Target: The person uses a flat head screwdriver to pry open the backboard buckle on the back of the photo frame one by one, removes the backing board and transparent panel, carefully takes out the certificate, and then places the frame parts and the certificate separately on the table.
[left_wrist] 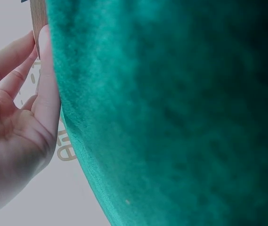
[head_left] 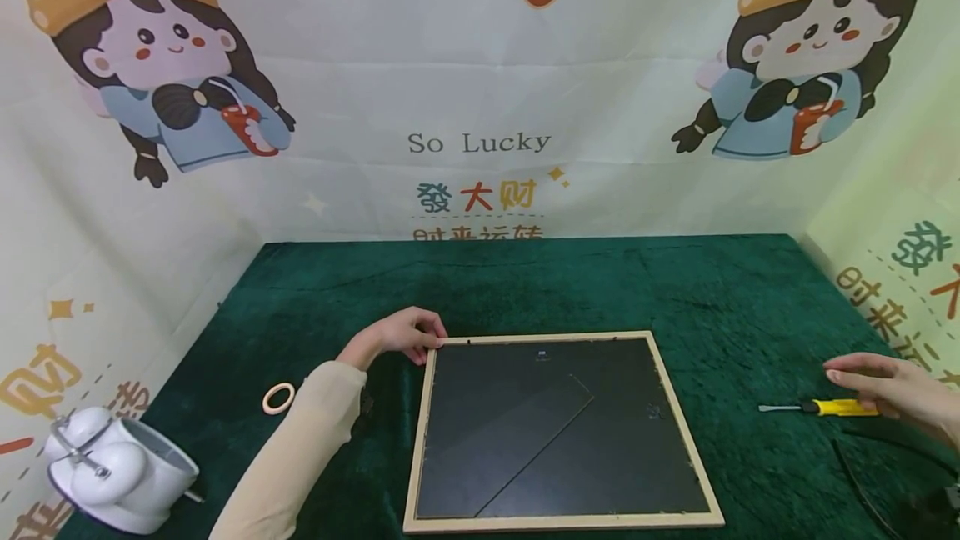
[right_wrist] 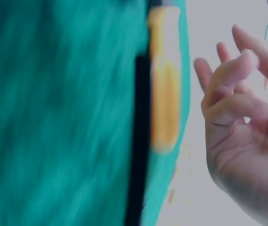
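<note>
A picture frame [head_left: 540, 432] with a pale wooden rim and black back panel lies face down on the green cloth. A stand flap is outlined in its back. My left hand [head_left: 411, 333] pinches the frame's far left corner between thumb and fingers. In the left wrist view, that hand [left_wrist: 23, 108] holds the wooden edge [left_wrist: 38, 23]. Over on the right, a screwdriver [head_left: 843, 407] with a yellow and black handle lies on the cloth. My right hand [head_left: 903, 390] hovers by its handle, fingers loosely bent. The right wrist view shows this hand [right_wrist: 242, 113] apart from the yellow handle [right_wrist: 165, 89].
A white twin-bell alarm clock [head_left: 123, 469] stands at the near left. Beside my left sleeve lies a pale ring [head_left: 278, 398]. A black cable [head_left: 855, 477] runs near the screwdriver. Printed curtains [head_left: 480, 90] hang behind and at both sides of the table.
</note>
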The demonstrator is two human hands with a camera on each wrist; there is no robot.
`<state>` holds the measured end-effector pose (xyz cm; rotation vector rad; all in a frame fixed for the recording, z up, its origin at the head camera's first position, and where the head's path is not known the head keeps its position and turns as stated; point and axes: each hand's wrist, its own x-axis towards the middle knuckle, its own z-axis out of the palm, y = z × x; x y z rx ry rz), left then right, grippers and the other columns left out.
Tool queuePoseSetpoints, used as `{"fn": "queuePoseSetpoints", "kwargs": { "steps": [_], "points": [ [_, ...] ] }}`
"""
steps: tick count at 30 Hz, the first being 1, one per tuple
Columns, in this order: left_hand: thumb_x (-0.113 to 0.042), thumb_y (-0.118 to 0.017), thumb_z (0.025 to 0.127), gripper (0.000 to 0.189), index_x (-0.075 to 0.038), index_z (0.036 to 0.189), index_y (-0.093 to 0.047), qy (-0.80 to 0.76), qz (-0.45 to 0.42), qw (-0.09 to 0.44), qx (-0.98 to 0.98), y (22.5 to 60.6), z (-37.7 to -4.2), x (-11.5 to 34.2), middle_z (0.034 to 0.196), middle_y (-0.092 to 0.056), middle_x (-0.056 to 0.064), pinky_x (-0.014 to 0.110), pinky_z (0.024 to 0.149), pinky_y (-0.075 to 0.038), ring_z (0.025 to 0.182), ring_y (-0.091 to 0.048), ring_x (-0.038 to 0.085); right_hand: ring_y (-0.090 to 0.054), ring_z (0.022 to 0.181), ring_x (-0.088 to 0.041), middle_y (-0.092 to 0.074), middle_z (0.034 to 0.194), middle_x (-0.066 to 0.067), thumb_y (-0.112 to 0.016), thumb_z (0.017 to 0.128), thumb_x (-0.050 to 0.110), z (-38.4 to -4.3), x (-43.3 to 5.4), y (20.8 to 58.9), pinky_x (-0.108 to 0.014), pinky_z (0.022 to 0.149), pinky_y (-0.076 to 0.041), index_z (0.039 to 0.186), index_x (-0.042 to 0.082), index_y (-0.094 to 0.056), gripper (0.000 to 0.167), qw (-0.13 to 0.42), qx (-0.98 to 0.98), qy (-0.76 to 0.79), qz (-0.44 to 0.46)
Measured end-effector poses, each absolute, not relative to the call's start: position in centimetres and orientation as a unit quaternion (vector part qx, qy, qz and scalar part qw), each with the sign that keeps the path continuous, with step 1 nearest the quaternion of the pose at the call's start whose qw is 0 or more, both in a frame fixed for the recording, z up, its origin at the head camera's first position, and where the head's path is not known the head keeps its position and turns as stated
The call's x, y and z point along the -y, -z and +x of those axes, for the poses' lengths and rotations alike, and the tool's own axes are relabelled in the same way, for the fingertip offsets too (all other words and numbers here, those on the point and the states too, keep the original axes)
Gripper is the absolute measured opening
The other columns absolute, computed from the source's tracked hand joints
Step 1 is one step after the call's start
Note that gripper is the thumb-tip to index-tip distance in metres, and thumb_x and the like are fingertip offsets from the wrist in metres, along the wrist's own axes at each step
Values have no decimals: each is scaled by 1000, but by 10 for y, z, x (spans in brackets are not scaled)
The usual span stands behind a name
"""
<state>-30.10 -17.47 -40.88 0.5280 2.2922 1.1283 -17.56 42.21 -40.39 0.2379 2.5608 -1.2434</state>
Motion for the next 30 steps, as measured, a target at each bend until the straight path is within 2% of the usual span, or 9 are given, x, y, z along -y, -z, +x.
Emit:
{"fn": "queuePoseSetpoints", "kwargs": {
  "steps": [5, 7, 10, 15, 19, 23, 30],
  "points": [
    [-8, -53, 89, 12, 2, 94, -57, -418, 191, 265, -848, 409, -301, 176, 78, -54, 11, 33, 58, -51, 59, -55, 18, -56, 77, -17, -53, 105, -20, -51, 90, 29, -186, -367, 385, -34, 59, -46, 120, -9, -44, 48, 107, -901, 418, -49],
    [-8, -53, 88, 12, 1, 94, -58, -417, 188, 266, -849, 409, -301, 175, 78, -55, 11, 32, 58, -51, 59, -56, 18, -57, 83, -15, -52, 109, -23, -51, 90, 24, -190, -342, 381, -35, 62, -48, 118, -8, -46, 43, 108, -894, 420, -114],
    [-8, -53, 88, 11, 0, 93, -58, -415, 186, 266, -850, 409, -300, 174, 78, -55, 10, 32, 57, -51, 59, -56, 18, -56, 87, -11, -55, 108, -20, -54, 89, 20, -196, -306, 382, -32, 67, -48, 115, -6, -50, 38, 115, -880, 416, -199],
    [-7, -53, 88, 9, -1, 92, -58, -416, 184, 266, -850, 409, -300, 174, 78, -55, 10, 32, 57, -51, 58, -56, 18, -55, 94, -19, -58, 106, -12, -58, 86, 23, -202, -253, 389, -30, 73, -47, 113, -1, -53, 36, 133, -859, 398, -294],
    [-7, -53, 88, 9, 0, 92, -58, -417, 188, 265, -849, 409, -300, 174, 78, -55, 10, 32, 57, -51, 58, -56, 18, -52, 100, -23, -55, 111, -8, -61, 84, 25, -205, -217, 393, -34, 78, -45, 117, 4, -52, 40, 155, -848, 384, -331],
    [-8, -54, 88, 9, -1, 91, -59, -417, 188, 265, -849, 408, -300, 174, 78, -55, 10, 32, 57, -51, 58, -56, 18, -47, 106, -19, -52, 116, -1, -63, 82, 30, -208, -189, 395, -39, 85, -41, 120, 9, -51, 45, 151, -851, 337, -373],
    [-8, -53, 88, 10, 0, 92, -59, -419, 187, 268, -847, 408, -300, 175, 78, -55, 10, 32, 57, -51, 58, -56, 18, -42, 109, -14, -50, 118, 5, -66, 79, 33, -208, -160, 397, -36, 89, -36, 121, 14, -53, 48, 139, -861, 237, -427]
  ]
}}
